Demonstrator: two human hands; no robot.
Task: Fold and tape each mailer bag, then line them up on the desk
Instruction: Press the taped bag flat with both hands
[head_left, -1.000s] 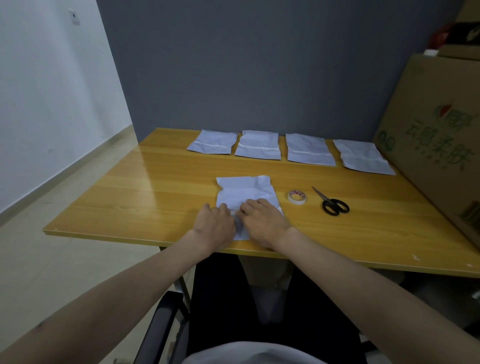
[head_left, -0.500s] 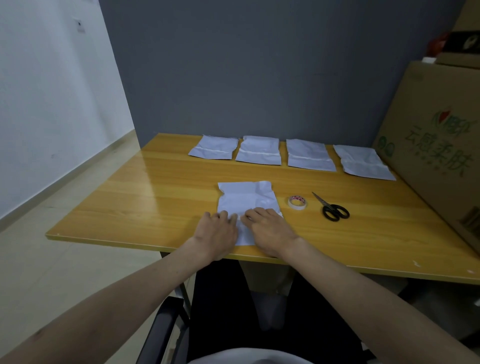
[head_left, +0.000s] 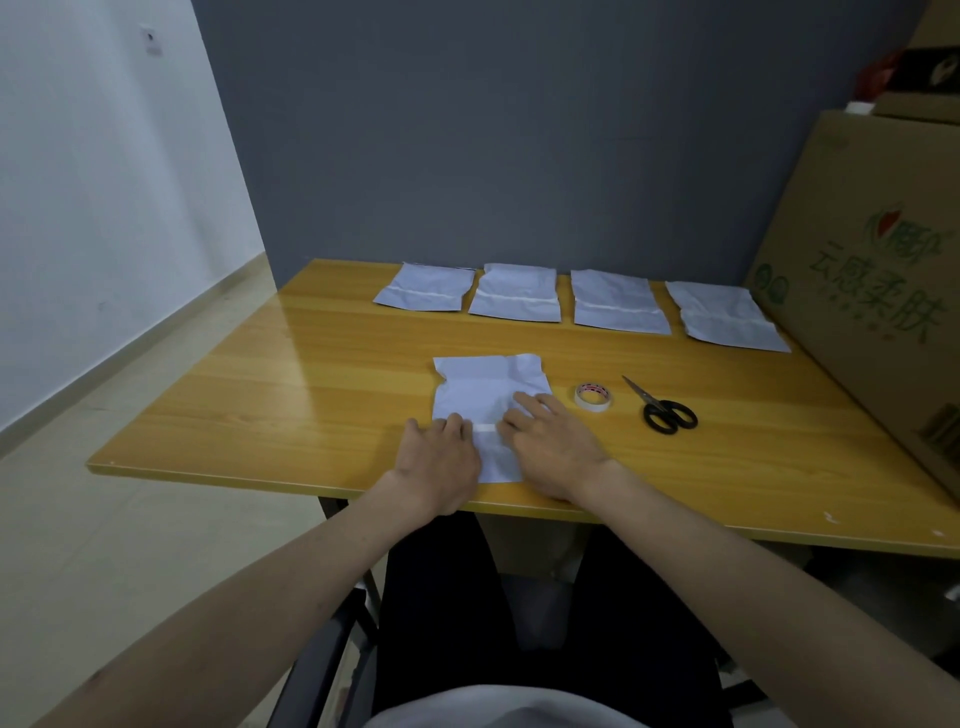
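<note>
The person's left hand (head_left: 439, 457) and right hand (head_left: 553, 449) are lying flat with fingers spread on the fifth mailer bag (head_left: 485, 405) at the desk's near edge, probably smoothing down the strip of tape (head_left: 485, 427) showing between them. To the right, the tape roll (head_left: 594, 397) and scissors (head_left: 662, 408) are waiting within reach. Four finished bags (head_left: 571, 306) are lining the far edge of the glossy wooden desk (head_left: 260, 395), which is standing against a grey wall (head_left: 493, 130) beside a cardboard box (head_left: 872, 291).

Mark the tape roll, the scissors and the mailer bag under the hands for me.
tape roll (head_left: 594, 397), head view, on the roll's top rim.
scissors (head_left: 669, 417), head view, on the black handles.
mailer bag (head_left: 483, 387), head view, on its bare upper part beyond the fingers.
</note>
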